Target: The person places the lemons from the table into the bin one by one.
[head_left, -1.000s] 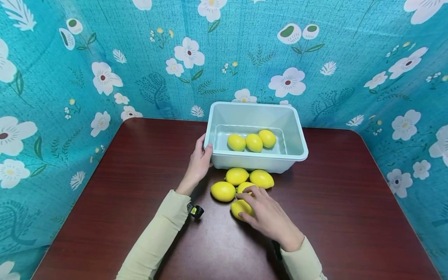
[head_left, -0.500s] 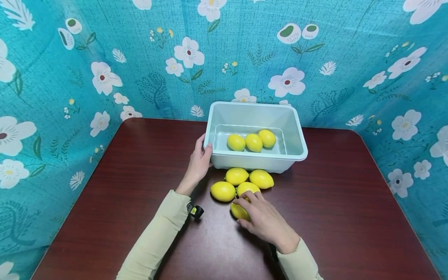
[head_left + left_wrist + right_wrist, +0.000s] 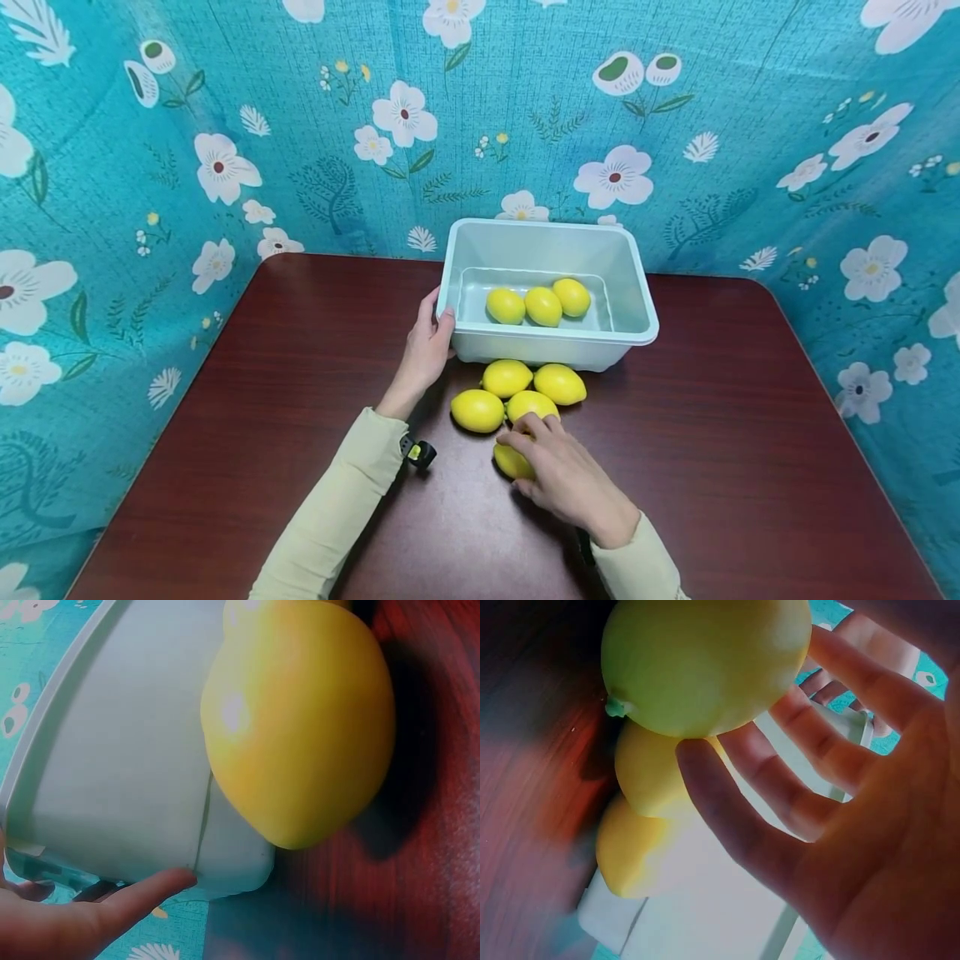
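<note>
room above tub (image 3: 542, 247); lemons (image 3: 560, 384) perhaps against front

A person's left arm (image 3: 330, 508) and right arm (image 3: 637, 567), in pale sleeves (image 3: 360, 467), extend forward. The left hand (image 3: 426, 354) lies farther out, thumb (image 3: 447, 320) apart from the fingers (image 3: 427, 308). The right hand (image 3: 567, 471) is nearer, back upward, fingers bent.

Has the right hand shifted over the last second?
Yes, slightly: in the head view, the right hand has drawn back toward the person, away from the stationary bin.

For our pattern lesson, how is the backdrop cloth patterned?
The cloth is turquoise with a mostly white floral pattern, clearest in the head view.
</note>
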The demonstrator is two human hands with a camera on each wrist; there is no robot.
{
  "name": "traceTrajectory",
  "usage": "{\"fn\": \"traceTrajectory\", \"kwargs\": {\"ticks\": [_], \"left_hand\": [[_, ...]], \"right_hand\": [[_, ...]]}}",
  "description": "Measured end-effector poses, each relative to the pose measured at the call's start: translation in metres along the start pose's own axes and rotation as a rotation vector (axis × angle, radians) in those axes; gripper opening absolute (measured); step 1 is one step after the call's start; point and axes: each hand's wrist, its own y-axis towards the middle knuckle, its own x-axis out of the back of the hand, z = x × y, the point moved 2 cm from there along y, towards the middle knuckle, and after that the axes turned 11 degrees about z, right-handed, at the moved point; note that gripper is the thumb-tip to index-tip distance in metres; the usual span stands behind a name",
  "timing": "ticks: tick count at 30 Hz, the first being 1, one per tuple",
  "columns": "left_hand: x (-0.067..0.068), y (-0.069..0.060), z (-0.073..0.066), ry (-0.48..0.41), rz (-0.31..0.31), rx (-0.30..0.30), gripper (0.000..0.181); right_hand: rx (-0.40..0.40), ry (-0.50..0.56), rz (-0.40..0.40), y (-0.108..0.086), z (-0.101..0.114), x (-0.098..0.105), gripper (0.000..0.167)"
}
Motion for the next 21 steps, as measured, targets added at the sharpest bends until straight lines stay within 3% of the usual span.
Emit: {"fn": "traceTrajectory", "kwargs": {"ticks": [13, 21], "left_hand": [[-0.001, 0.0, 0.0, -0.015, 0.003, -0.001, 0.052], [-0.001, 0.0, -0.001, -0.012, 0.002, 0.0, 0.052]], "right_hand": [[0.041, 0.027, 0.041, -0.005, 0.005, -0.009, 0.052], [0.014, 0.047, 0.063, -0.005, 0.005, -0.011, 0.055]]}}
